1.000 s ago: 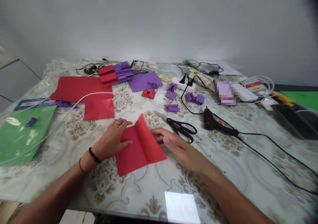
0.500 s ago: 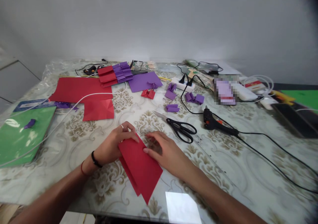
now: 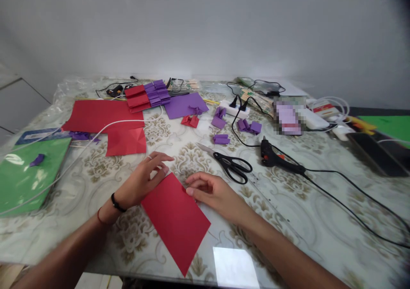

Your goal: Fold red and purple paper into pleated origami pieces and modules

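Observation:
A sheet of red paper (image 3: 177, 222) lies at an angle near the table's front edge, its surface now flat and broad. My left hand (image 3: 145, 175) rests at its upper left edge, fingers stretched forward and thumb apart beside the top corner. My right hand (image 3: 213, 193) pinches the upper right edge, thumb on top and the curled fingers beyond the edge. Black-handled scissors (image 3: 232, 167) lie just past my right hand. Farther left is a creased red paper piece (image 3: 126, 142).
A black glue gun (image 3: 278, 158) with its cord lies to the right. Folded purple paper pieces (image 3: 221, 139) sit mid-table, before a white power strip (image 3: 235, 109). Green paper in clear plastic (image 3: 35, 182) lies left, crossed by a white cable (image 3: 96, 137). A phone (image 3: 288, 117) is at the back right.
The red paper, doubled over half a second ago, now shows as one wide face. My left hand has shifted left and spread its fingers; my right hand stays at the right edge.

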Demonstrator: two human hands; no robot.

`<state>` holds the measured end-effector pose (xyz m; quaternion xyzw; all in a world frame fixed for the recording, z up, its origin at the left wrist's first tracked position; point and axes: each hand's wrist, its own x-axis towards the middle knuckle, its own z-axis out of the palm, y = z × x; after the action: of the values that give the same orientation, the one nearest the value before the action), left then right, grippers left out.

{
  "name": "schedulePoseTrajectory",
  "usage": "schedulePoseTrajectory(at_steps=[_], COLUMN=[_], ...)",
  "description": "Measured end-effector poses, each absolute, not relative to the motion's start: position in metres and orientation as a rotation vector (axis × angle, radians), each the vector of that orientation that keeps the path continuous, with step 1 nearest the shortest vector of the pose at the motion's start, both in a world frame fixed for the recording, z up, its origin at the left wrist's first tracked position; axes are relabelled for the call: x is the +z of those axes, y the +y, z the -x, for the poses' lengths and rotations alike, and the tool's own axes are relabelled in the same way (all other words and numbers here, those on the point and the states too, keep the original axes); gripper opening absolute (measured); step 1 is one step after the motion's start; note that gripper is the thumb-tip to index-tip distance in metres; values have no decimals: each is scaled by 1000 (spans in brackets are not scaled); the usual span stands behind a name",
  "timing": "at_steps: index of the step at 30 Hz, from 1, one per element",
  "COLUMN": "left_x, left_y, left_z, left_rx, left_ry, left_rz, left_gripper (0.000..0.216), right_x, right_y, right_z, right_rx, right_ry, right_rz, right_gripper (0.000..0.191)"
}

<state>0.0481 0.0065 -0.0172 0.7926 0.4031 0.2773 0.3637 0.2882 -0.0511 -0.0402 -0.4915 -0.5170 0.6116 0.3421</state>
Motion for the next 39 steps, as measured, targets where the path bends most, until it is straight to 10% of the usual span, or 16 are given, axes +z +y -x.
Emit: schedulePoseTrajectory(at_steps=[22,39], left_x=[-18,13], left_y=[-14,3], left_z=[-60,-25], left_rx=[320,786], left_ry=[926,941], left_rz=[-1908,-1615], left_gripper=[14,22], right_x=[-33,-8], right_y=[-61,-44], right_z=[-278,-329], right_rx=[1440,1200], right_ry=[-1558,-1658], right_rz=[1281,1207], right_gripper=[4,4])
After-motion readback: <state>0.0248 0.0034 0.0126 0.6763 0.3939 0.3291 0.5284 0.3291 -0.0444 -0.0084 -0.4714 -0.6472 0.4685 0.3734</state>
